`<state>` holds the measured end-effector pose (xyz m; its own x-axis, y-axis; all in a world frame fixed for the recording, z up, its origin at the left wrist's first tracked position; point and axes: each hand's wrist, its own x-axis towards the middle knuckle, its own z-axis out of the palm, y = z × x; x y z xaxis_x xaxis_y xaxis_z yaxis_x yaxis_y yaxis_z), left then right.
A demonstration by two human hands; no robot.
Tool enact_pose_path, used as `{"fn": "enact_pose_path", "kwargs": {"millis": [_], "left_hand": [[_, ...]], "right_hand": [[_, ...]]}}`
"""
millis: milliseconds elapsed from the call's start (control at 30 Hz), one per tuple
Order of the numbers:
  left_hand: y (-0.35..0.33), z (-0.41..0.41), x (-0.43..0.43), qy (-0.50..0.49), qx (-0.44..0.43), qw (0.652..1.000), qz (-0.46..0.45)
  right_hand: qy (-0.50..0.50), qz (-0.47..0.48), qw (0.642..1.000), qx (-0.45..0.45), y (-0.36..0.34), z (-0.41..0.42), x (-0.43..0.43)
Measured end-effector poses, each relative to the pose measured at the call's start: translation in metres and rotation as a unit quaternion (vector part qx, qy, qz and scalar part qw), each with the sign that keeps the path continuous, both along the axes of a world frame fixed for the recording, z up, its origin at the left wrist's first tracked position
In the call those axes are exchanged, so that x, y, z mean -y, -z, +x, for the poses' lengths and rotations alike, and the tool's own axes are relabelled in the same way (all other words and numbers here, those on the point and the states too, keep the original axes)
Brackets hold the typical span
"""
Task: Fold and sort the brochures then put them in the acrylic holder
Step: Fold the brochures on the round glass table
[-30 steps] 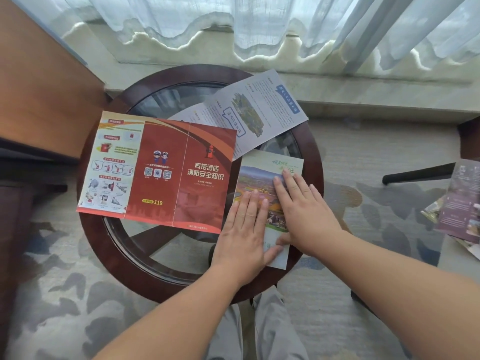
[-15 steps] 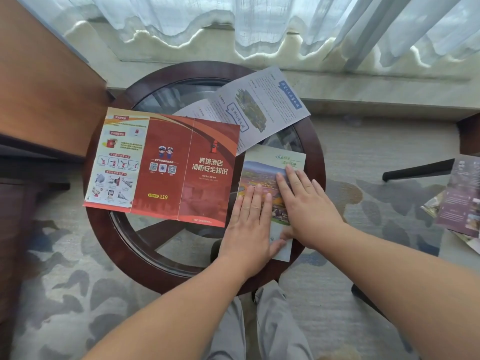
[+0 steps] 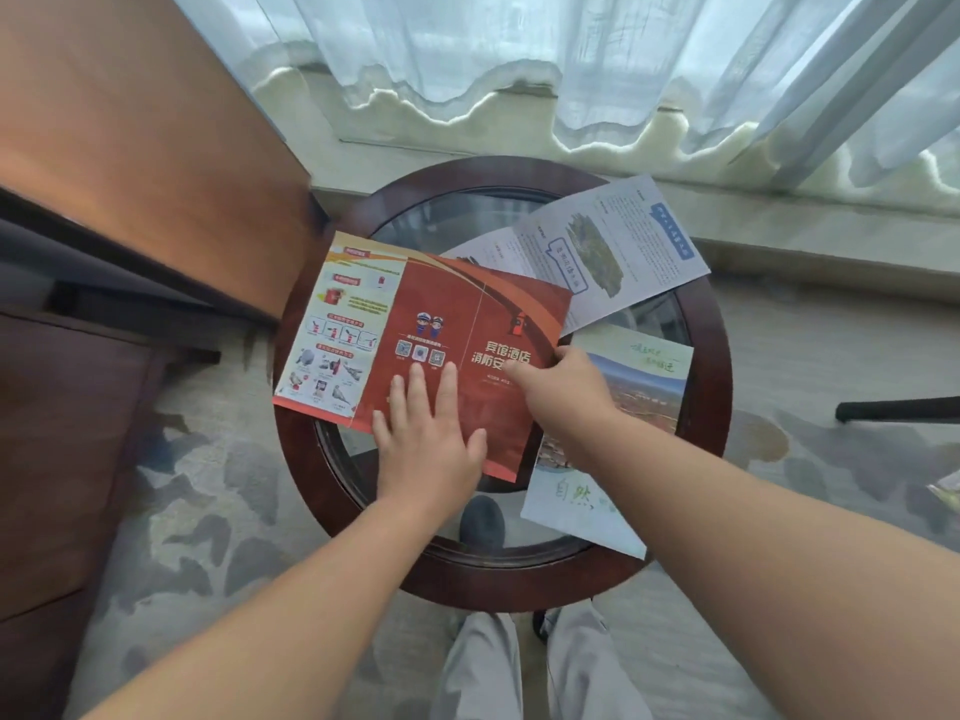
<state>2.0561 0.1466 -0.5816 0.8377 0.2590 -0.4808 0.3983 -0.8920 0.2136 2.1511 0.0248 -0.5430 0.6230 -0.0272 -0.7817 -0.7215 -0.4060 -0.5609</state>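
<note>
Left grip (image 3: 426, 433) lies flat, fingers straight, on the unfolded red paper brochure (image 3: 441, 314); right grip (image 3: 566, 387) pinches its right edge beside the desk-overhanging green landscape brochure (image 3: 649, 387).

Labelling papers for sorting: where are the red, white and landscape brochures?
red brochure (image 3: 436, 298), head view, middle panel.
white brochure (image 3: 618, 236), head view, text area.
landscape brochure (image 3: 647, 392), head view, cover photo.

Soft daylight through sheer white curtain (image 3: 519, 44) at top; round glass-topped dark wooden table (image 3: 711, 407) shows dull reflections; wide-angle bending at edges; slight blur overall.
</note>
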Motion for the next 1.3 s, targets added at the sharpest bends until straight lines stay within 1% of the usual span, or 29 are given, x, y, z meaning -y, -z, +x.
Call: {"fn": "enact_pose_path", "kwargs": {"millis": [67,167,267,333,433,500,533,600,700,733,833,867,900,1000,1033,1067,1100,1167,1200,1233,1267,1300], "left_hand": [[-0.002,-0.002,-0.003,-0.008,0.01,1.0,-0.006],[-0.01,-0.002,-0.008,-0.016,0.043,0.999,-0.028],[-0.025,0.008,-0.013,-0.043,0.085,0.994,-0.06],[-0.038,0.021,-0.015,-0.075,0.102,0.988,-0.09],[-0.062,0.043,-0.015,-0.127,0.108,0.971,-0.17],[-0.075,0.055,-0.011,-0.162,0.104,0.949,-0.248],[-0.082,0.058,-0.008,-0.18,0.099,0.937,-0.283],[-0.092,0.062,0.002,-0.202,0.105,0.917,-0.329],[-0.1,0.062,0.016,-0.191,0.163,0.918,-0.305],[-0.102,0.062,0.019,-0.201,0.172,0.913,-0.311],[-0.1,0.063,0.025,-0.241,0.144,0.875,-0.396],[-0.099,0.063,0.027,-0.237,0.131,0.875,-0.401],[-0.097,0.063,0.029,-0.225,0.125,0.885,-0.387],[-0.09,0.063,0.031,-0.179,0.161,0.932,-0.272],[-0.088,0.063,0.032,-0.172,0.172,0.941,-0.235],[-0.086,0.064,0.032,-0.174,0.17,0.945,-0.217],[-0.086,0.065,0.031,-0.188,0.151,0.943,-0.229],[-0.083,0.067,0.034,-0.229,0.099,0.918,-0.309],[-0.08,0.067,0.037,-0.235,0.078,0.909,-0.336],[-0.075,0.065,0.041,-0.222,0.065,0.913,-0.336],[-0.07,0.064,0.045,-0.2,0.058,0.924,-0.32],[-0.065,0.062,0.051,-0.174,0.047,0.937,-0.3]], "right_hand": [[0.036,0.015,0.999,-0.021,0.004,0.004,-0.004],[0.032,0.048,0.998,-0.019,0.006,0.005,-0.004],[0.06,0.139,0.988,-0.02,0.0,0.007,0.002],[0.08,0.223,0.971,-0.035,-0.008,0.01,0.009],[0.083,0.358,0.927,-0.078,-0.02,0.015,0.024],[0.067,0.416,0.901,-0.1,-0.025,0.017,0.032],[0.061,0.429,0.895,-0.106,-0.027,0.017,0.034],[0.058,0.418,0.901,-0.103,-0.03,0.017,0.035],[0.095,0.335,0.935,-0.065,-0.033,0.015,0.031],[0.11,0.315,0.941,-0.051,-0.033,0.015,0.032],[0.111,0.308,0.944,-0.033,-0.035,0.013,0.039],[0.11,0.306,0.945,-0.028,-0.037,0.013,0.042],[0.113,0.303,0.946,-0.023,-0.038,0.013,0.045],[0.137,0.287,0.948,-0.017,-0.04,0.013,0.05],[0.143,0.285,0.948,-0.018,-0.04,0.014,0.052],[0.147,0.285,0.947,-0.023,-0.04,0.013,0.055],[0.149,0.287,0.946,-0.028,-0.04,0.012,0.059],[0.155,0.289,0.944,-0.04,-0.04,0.008,0.065],[0.154,0.272,0.949,-0.042,-0.039,0.005,0.068],[0.137,0.227,0.964,-0.031,-0.037,0.001,0.072],[0.1,0.149,0.984,-0.004,-0.032,-0.001,0.077],[0.055,0.057,0.996,0.033,-0.028,-0.005,0.084]]}}
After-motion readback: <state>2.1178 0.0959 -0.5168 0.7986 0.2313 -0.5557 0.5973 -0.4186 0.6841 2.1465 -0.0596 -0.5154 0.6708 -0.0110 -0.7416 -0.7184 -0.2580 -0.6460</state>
